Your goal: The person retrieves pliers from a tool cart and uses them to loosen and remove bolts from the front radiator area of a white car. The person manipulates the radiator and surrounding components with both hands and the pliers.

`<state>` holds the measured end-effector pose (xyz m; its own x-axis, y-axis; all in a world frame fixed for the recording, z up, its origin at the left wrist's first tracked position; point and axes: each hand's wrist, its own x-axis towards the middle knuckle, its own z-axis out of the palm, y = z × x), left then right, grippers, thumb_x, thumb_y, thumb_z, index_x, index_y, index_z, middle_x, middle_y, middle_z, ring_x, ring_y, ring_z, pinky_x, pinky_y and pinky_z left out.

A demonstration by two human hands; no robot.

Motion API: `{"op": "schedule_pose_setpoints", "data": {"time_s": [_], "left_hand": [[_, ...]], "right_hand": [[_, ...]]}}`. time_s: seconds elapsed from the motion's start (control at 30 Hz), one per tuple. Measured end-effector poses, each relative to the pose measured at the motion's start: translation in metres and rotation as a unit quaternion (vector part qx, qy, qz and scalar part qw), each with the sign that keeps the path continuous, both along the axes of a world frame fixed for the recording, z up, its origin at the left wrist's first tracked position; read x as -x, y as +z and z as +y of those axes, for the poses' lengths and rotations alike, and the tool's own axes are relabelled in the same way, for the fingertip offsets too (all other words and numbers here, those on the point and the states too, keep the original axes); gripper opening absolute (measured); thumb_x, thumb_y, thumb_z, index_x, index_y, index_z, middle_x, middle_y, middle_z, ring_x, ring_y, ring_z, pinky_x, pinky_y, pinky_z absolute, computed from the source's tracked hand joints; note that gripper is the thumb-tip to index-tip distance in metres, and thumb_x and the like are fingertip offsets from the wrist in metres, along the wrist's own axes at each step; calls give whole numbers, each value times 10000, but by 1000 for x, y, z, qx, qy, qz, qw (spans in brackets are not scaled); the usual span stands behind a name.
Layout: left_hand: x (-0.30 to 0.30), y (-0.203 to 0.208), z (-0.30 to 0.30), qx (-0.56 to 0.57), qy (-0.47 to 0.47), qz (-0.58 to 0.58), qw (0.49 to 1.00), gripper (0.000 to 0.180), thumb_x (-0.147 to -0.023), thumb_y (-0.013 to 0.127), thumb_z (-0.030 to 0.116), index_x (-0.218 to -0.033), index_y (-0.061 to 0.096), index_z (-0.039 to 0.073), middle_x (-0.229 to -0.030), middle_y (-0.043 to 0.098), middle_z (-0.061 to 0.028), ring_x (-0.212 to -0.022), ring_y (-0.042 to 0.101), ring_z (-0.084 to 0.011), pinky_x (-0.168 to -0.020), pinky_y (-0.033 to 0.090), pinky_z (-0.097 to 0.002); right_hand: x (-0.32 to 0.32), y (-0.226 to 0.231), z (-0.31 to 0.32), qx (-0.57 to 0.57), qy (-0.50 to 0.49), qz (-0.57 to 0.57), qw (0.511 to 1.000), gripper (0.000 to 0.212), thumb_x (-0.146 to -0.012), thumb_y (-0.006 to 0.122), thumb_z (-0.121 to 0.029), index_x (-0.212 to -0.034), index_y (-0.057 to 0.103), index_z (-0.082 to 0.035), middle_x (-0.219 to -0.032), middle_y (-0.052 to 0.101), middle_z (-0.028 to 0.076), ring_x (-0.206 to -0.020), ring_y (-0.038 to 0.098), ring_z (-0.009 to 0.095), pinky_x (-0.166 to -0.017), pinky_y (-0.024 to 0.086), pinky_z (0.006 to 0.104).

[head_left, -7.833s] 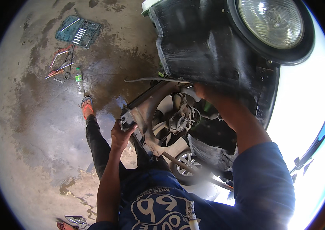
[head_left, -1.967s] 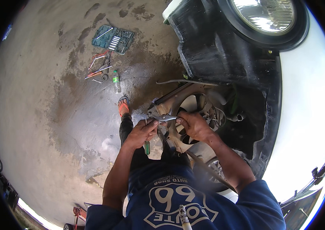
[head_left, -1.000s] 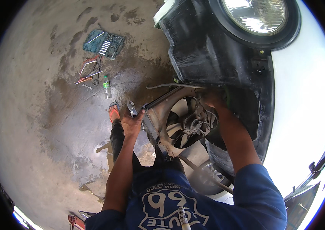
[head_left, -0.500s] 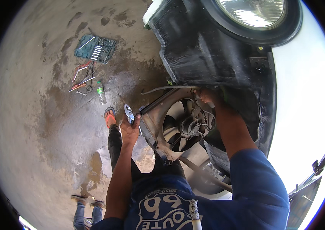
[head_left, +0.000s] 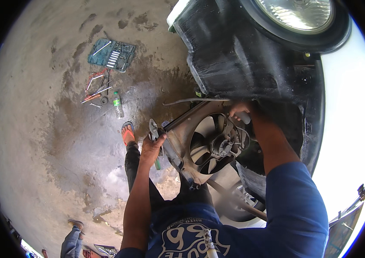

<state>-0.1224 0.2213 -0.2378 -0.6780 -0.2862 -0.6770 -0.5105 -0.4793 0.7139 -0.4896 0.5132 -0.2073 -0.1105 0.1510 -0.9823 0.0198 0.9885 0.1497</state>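
A radiator with a fan in a dusty brown shroud (head_left: 178, 144) sits tilted in front of my body, beside the car's front end. My left hand (head_left: 150, 150) is closed round slip-joint pliers (head_left: 153, 127), jaws pointing away from me, with its thumb on the radiator's left edge. A green piece (head_left: 157, 164) shows below that hand. At the shroud's far right corner, my right hand (head_left: 239, 110) has its fingers curled beside a pale grey rounded part (head_left: 244, 117); its exact grip is partly hidden. A thin grey hose (head_left: 187, 100) lies along the radiator's far edge.
The car's black underside panel (head_left: 242, 56) and round headlight (head_left: 298, 13) fill the far right. On the wet floor lie an open socket set (head_left: 112, 54), several hand tools (head_left: 98, 88) and a plastic bottle (head_left: 118, 105). Another person's leg (head_left: 71, 243) shows at lower left.
My right hand's fingers have shifted off the radiator's corner toward the pale grey part. The pliers have turned a little in my left hand. The whole view has shifted slightly.
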Motion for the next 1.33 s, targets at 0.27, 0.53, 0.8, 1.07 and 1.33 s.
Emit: {"op": "schedule_pose_setpoints", "data": {"time_s": [0.27,0.53,0.8,1.07,1.33], "left_hand": [[-1,6,-3,32,-44,-16,998,497,-849,790,355,-1173,586,40,-971,625,-39,-879,565,-169,-807,463,-342],[3,3,-6,51,-42,1,998,378,-872,748,375,-1010,651,38,-836,598,3,-773,534,-145,-740,455,-334],[-7,-11,-10,9,-111,-44,993,456,-851,746,456,-1009,658,37,-833,632,-37,-782,560,-173,-760,465,-351],[-9,-6,-11,12,-102,-40,994,415,-859,729,438,-967,662,43,-792,610,-28,-731,542,-163,-719,460,-351],[-9,-1,-16,38,-53,7,998,345,-878,743,390,-936,612,77,-661,488,27,-544,441,-88,-527,368,-305]], "right_hand": [[-33,29,-16,76,452,185,869,254,-888,637,-230,-888,693,17,-950,712,215,-844,692,344,-719,543,413],[-35,-7,30,200,345,250,882,211,-975,553,-152,-1119,612,-9,-1000,666,216,-909,666,339,-796,520,430],[-33,13,15,121,190,229,947,474,-1001,559,-451,-936,704,-5,-981,694,187,-934,657,361,-785,510,439],[-29,3,28,218,274,230,908,440,-946,668,-424,-1074,654,-4,-912,664,121,-824,635,264,-676,530,399],[-13,13,6,135,51,92,985,455,-973,600,-525,-935,682,-79,-881,705,152,-873,683,238,-849,496,451]]}}
